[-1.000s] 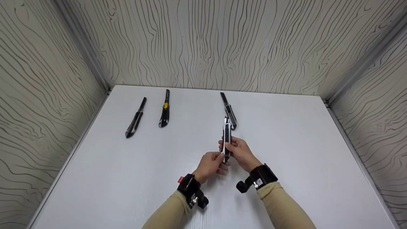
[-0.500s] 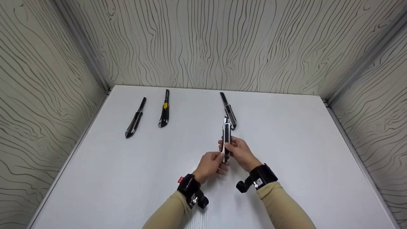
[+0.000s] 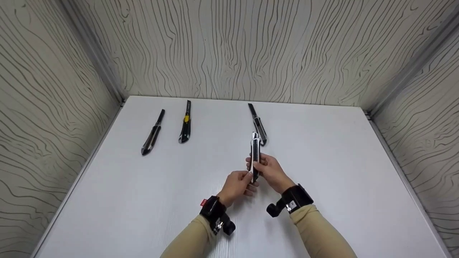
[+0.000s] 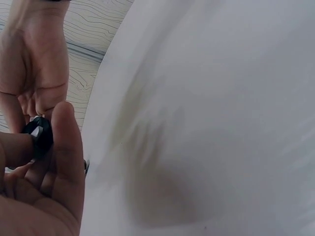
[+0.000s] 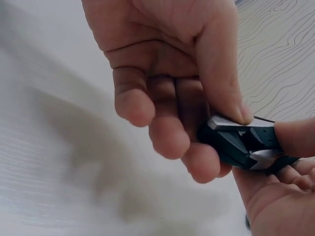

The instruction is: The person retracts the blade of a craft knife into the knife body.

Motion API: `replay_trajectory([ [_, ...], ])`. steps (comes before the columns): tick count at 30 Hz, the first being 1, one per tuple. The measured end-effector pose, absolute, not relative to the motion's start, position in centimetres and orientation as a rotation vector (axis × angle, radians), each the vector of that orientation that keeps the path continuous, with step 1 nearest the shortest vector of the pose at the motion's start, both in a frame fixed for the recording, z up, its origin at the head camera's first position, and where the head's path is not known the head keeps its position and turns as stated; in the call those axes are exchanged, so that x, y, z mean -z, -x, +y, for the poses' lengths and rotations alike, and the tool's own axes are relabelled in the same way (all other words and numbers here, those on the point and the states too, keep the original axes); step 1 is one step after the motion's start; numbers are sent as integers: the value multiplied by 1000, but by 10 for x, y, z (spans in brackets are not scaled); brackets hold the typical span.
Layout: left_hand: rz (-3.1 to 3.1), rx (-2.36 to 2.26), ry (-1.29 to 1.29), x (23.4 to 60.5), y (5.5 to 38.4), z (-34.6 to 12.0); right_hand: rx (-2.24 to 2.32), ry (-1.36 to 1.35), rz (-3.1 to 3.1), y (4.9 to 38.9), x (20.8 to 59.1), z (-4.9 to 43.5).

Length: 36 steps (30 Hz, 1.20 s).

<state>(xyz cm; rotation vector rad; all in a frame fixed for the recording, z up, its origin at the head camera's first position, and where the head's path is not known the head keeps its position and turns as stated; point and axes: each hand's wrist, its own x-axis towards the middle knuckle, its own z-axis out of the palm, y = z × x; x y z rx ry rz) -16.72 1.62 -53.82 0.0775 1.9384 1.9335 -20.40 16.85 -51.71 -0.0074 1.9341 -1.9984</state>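
Note:
Both hands hold one black and silver utility knife (image 3: 255, 148) above the front middle of the table, its blade end pointing away from me. My right hand (image 3: 274, 173) grips the handle from the right, thumb on top. At the butt end, my left hand (image 3: 236, 186) pinches the handle between thumb and fingers. In the right wrist view the dark butt of the utility knife (image 5: 241, 145) shows between both hands' fingers. The left wrist view has only a small part of the knife (image 4: 42, 135), mostly covered by fingers. Another grey and black utility knife (image 3: 260, 129) lies just beyond it.
On the white table (image 3: 340, 161), a black utility knife with a yellow slider (image 3: 185, 129) lies at the back left. Left of it is a dark utility knife with silver edges (image 3: 152, 139). Wood-patterned panels (image 3: 229, 50) enclose the back and sides.

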Motion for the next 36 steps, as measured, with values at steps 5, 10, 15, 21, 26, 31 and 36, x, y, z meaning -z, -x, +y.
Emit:
replay_trajectory([
  [5, 1933, -1939, -73, 538, 167, 16, 1993, 14, 1936, 203, 517, 169],
  [10, 1917, -1943, -66, 538, 166, 16, 1988, 7, 1933, 203, 518, 169],
  [15, 1912, -1937, -65, 539, 166, 16, 1984, -8, 1931, 204, 519, 169],
  [21, 1914, -1944, -59, 539, 166, 16, 1969, 6, 1931, 204, 520, 169],
  [26, 1913, -1949, -61, 537, 166, 15, 1964, 2, 1931, 204, 520, 168],
  [31, 1900, -1956, -48, 537, 166, 14, 1953, 27, 1935, 204, 520, 168],
  [36, 1901, -1957, -47, 535, 166, 13, 1930, 84, 1943, 204, 519, 166],
])
